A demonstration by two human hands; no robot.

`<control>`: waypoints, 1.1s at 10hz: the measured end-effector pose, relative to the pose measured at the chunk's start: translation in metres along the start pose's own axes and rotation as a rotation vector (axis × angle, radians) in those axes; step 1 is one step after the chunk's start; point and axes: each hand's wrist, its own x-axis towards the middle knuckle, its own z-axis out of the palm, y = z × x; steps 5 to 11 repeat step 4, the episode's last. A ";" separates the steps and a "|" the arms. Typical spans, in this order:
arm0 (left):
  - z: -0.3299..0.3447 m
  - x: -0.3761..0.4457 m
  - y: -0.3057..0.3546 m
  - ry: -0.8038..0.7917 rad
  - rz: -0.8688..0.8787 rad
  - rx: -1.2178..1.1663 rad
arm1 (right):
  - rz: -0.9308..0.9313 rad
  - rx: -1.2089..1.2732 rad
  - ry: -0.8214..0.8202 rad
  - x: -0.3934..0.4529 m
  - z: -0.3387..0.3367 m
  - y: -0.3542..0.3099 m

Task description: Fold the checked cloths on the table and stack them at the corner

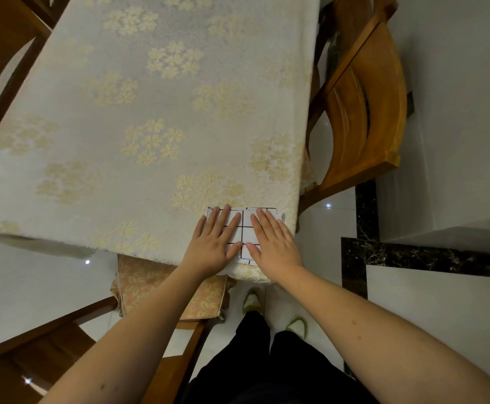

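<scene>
Left hand (213,243) and right hand (270,242) lie flat, fingers straight, pressing the folded checked cloths (245,228); nothing gripped. The stack sits at the table's near right corner, touching both edges. Table (139,91) is covered by a cream cloth with gold flower clusters. No legible writing. Wooden chairs (363,106) stand right, far left and near left; pale tiled floor (453,310) has dark borders.

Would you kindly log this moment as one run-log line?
left hand: flat on folded checked cloths | right hand: flat on same | place: near right table corner | loose cloths: none visible
</scene>
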 end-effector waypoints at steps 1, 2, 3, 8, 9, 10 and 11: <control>0.002 0.003 -0.001 -0.021 -0.008 0.023 | -0.021 0.001 -0.012 -0.001 -0.003 0.002; -0.002 0.002 0.000 -0.058 -0.024 0.058 | -0.022 0.032 -0.058 0.001 -0.010 0.002; -0.012 0.003 0.004 -0.099 -0.041 0.096 | -0.037 0.071 -0.087 -0.001 -0.022 0.004; -0.028 0.006 0.015 -0.050 -0.032 0.062 | 0.052 0.288 -0.024 -0.011 -0.039 0.006; -0.028 0.006 0.015 -0.050 -0.032 0.062 | 0.052 0.288 -0.024 -0.011 -0.039 0.006; -0.028 0.006 0.015 -0.050 -0.032 0.062 | 0.052 0.288 -0.024 -0.011 -0.039 0.006; -0.028 0.006 0.015 -0.050 -0.032 0.062 | 0.052 0.288 -0.024 -0.011 -0.039 0.006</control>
